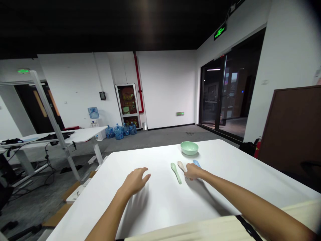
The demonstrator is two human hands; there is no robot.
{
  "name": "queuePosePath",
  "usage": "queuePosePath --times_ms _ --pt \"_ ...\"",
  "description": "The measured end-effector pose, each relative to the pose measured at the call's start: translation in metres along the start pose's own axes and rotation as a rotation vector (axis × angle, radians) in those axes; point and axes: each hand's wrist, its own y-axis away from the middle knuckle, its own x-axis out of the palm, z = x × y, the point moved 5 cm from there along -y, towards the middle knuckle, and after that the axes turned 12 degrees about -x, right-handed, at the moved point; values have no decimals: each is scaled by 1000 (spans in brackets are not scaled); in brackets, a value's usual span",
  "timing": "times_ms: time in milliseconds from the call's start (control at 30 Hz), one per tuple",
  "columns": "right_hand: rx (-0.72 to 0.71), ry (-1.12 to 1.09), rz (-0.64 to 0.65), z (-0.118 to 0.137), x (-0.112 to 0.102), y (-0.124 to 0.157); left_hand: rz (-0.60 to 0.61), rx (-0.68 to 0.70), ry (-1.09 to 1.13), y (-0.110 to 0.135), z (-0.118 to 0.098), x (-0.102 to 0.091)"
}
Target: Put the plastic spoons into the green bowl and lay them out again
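A pale green bowl rests upright toward the far side of the white table. In front of it lie a green spoon, a beige spoon and a blue spoon. My right hand is closed around the handle of the beige spoon, whose bowl end sticks out to the left. Its fingers hide most of that handle and part of the blue spoon. Over the table's left half hovers my left hand, thumb and fingers apart, holding nothing.
Cardboard and boxes lie on the floor along the table's left edge. Another desk with cables stands further left. Several blue water bottles line the back wall. A brown board and a fire extinguisher are at the right.
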Motion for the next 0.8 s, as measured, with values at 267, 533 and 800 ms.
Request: queuePosePath --times_ms 267,533,800 --pt "1 194 -150 20 -20 17 -14 6 -14 -2 1 1" --pt "-116 230 -158 56 -18 6 -26 27 -4 -1 3 0" --pt "-92 189 -114 70 10 -20 -14 16 4 2 1 -4"
